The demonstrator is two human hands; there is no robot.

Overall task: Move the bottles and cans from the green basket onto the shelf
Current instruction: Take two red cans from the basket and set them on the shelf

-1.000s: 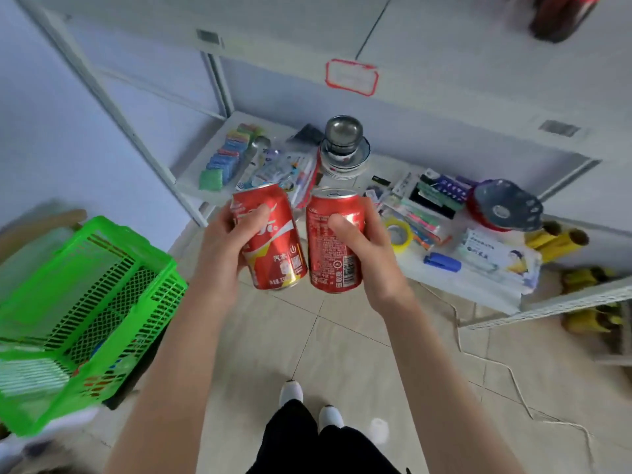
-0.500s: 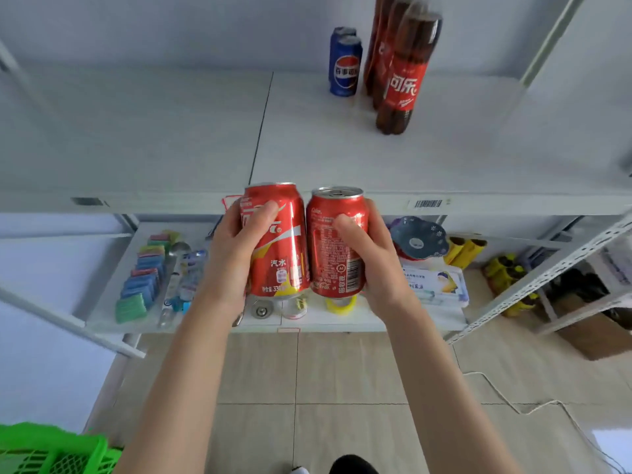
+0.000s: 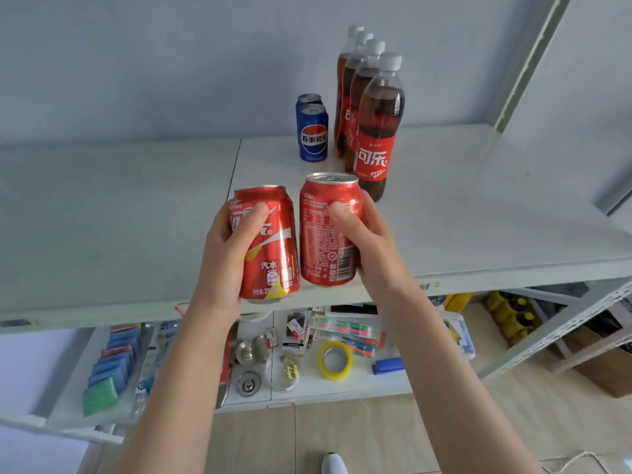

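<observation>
Left grip (image 3: 224, 258) tight round left can (image 3: 273, 254), right grip (image 3: 374, 249) round right can (image 3: 323, 241), backs hidden.

Small shop or stockroom. White metal shelving (image 3: 136, 217) with a barcode label (image 3: 425, 286) on its edge holds rowed cola bottles (image 3: 375, 145) and Pepsi cans (image 3: 314, 136). Packaged stationery (image 3: 345, 329) and sponges (image 3: 111, 367) lie below.

We see only the rim of the rear blue can (image 3: 308, 98) behind the front blue can (image 3: 314, 135). The shelf (image 3: 102, 206) runs off both side edges. The packets (image 3: 345, 328) below it blur beyond reading.
</observation>
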